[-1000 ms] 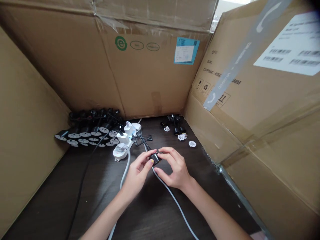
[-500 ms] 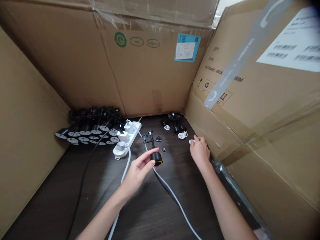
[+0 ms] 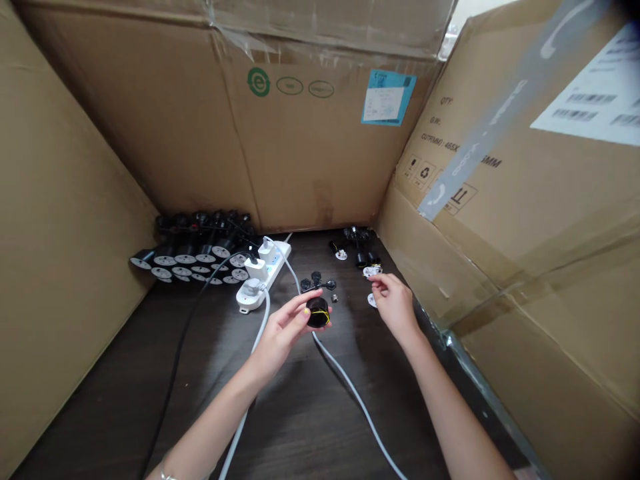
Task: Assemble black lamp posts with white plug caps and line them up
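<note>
Left hand point(image 3: 283, 331) grips a black cylindrical plug body point(image 3: 317, 312) at the fingertips, yellow wire point(image 3: 325, 316) across it. Right hand point(image 3: 395, 305), well apart to the right, is pinched narrow; any contents cannot be determined. It sits just beside a white round plug face point(image 3: 372, 301) on the dark worktop point(image 3: 360, 427). A white power strip point(image 3: 261, 280) lies ahead of the left hand.

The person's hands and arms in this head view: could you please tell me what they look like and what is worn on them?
Both arms are bare, with no sleeves or gloves. The left hand has a yellow fingernail, and a thin metal bracelet shows near the lower frame edge. The right hand shows no jewellery.
</note>
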Motion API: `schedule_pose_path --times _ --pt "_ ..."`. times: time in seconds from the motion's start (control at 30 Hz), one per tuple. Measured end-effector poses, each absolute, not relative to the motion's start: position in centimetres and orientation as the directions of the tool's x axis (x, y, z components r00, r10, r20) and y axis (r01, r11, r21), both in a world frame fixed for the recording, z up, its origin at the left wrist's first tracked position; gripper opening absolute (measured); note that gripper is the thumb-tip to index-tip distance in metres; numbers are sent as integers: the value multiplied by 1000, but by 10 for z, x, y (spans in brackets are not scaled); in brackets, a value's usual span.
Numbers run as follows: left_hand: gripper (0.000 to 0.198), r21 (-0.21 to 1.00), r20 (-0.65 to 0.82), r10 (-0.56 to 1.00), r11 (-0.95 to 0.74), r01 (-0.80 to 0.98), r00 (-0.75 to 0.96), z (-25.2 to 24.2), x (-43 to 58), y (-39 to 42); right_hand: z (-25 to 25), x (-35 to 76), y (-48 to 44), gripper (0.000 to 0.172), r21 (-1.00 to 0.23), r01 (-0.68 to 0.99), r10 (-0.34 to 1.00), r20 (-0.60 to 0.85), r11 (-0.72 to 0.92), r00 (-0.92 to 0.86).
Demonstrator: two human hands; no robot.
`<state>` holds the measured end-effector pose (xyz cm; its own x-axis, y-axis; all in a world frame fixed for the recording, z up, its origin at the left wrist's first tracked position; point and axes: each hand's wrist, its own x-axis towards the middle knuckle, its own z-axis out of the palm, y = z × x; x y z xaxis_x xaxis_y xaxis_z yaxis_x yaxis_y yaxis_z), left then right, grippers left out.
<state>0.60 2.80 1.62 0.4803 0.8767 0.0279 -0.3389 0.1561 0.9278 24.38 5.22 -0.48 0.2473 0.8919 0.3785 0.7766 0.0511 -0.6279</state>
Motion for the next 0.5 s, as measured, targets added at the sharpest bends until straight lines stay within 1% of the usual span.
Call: schedule_pose_path --times 0.07,0.17,0.23,0.33,0.43,0.5 --pt "37 932 31 885 143 -334 465 17 6 28 -7 246 52 26 -620 784 896 361 22 261" --pt "37 942 25 890 131 -308 455 17 5 28 -9 259 53 24 -607 791 894 310 -77 325" --pt "38 946 16 891 133 -295 453 16 5 29 -9 269 54 19 -607 781 907 231 -148 352" --pt "39 949 4 896 137 -285 445 15 6 29 -9 277 54 13 -617 752 935 71 -233 348" --pt "39 950 4 895 136 -282 445 15 6 29 -11 276 53 9 -647 717 954 -57 -260 295" --pt "39 951 10 894 130 -281 448 15 6 29 -12 274 53 5 -671 695 960 -99 -258 261"
